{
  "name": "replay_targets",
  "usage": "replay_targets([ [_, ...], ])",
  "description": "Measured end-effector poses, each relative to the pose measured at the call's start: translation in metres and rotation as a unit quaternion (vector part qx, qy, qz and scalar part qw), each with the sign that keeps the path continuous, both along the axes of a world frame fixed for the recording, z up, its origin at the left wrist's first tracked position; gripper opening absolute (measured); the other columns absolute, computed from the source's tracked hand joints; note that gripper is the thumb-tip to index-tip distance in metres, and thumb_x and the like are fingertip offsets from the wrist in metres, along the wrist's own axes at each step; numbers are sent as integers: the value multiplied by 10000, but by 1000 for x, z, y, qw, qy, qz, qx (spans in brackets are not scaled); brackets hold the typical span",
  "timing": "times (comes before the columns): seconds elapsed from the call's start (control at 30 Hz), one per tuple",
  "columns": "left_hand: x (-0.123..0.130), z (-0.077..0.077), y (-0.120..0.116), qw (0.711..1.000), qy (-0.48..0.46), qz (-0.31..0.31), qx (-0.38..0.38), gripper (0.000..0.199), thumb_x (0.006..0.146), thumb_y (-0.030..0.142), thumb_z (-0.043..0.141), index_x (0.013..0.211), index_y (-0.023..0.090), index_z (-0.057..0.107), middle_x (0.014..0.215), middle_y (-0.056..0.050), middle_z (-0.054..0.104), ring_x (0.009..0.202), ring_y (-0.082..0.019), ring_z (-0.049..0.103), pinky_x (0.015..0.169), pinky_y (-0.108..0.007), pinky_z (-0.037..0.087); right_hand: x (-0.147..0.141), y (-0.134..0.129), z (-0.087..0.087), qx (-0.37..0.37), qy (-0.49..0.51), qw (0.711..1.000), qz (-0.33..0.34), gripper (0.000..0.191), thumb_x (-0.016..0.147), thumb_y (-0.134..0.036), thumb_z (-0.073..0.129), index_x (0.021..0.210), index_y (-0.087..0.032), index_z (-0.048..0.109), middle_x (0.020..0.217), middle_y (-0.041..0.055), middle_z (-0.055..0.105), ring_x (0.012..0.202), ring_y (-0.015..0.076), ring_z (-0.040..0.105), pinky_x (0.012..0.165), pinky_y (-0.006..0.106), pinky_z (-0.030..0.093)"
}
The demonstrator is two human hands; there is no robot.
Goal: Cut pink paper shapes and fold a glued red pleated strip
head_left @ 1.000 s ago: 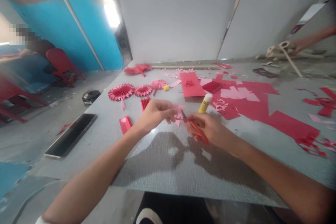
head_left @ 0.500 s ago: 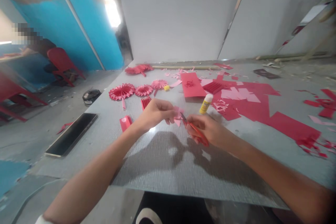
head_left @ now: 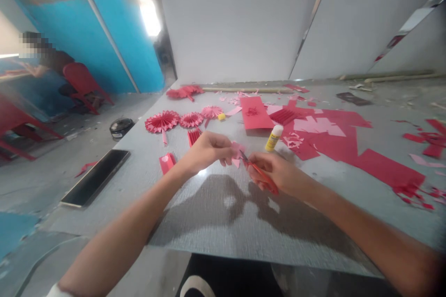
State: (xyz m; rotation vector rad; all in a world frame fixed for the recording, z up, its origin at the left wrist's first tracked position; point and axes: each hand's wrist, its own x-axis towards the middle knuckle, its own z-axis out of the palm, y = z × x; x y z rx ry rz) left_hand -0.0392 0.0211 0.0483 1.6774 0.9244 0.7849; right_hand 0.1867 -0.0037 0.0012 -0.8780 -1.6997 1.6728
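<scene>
Between the fingertips of my left hand [head_left: 213, 147] is a small piece of pink paper [head_left: 238, 149], held just above the table. My right hand [head_left: 273, 167] is closed round a pair of scissors with orange-red handles [head_left: 265, 177]; their blades point left and meet the paper's edge. A glue stick [head_left: 274, 138] with a yellow label stands upright behind my right hand. Close to my left hand are a folded red paper strip [head_left: 193, 136] and a small red paper piece [head_left: 167, 163] with a pale spot on it.
Pleated paper fans [head_left: 162, 123] and a yellow cap [head_left: 221, 116] lie farther back. Red paper sheets [head_left: 336, 137] and scraps cover the right side. A smartphone [head_left: 95, 178] rests at the table's left edge. A person [head_left: 57, 62] sits by a red chair [head_left: 81, 83] across the room.
Hardly anything differs: my hands, the paper and the scissors keep nearly the same place. The seated person across the room has shifted slightly.
</scene>
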Motion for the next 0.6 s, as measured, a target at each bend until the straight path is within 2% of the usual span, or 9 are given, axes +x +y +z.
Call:
replay_targets([
  [0.33, 1, -2, -1, 999, -30, -20, -38, 216, 832, 326, 745, 757, 123, 731, 682, -53, 718, 596, -121, 640, 595, -242, 528, 1, 3, -4, -11, 33, 999, 1, 323, 931, -510, 653, 841, -213, 562, 631, -67, 472, 531, 91, 442, 524, 238, 435],
  [0.47, 6, -7, -2, 995, -60, -36, -72, 207, 822, 295, 740, 742, 105, 717, 677, -67, 714, 602, -127, 650, 577, -238, 517, 1, 3, -5, -23, 44, 999, -4, 293, 928, -484, 673, 914, -207, 575, 667, -58, 495, 547, 91, 462, 534, 235, 442],
  [0.6, 11, -14, -4, 991, -70, -62, -100, 202, 809, 302, 748, 779, 104, 724, 682, -58, 704, 611, -127, 657, 569, -229, 507, 0, 1, 0, -3, 36, 999, 10, 331, 943, -524, 634, 922, -197, 583, 667, -44, 513, 544, 98, 479, 523, 243, 427],
])
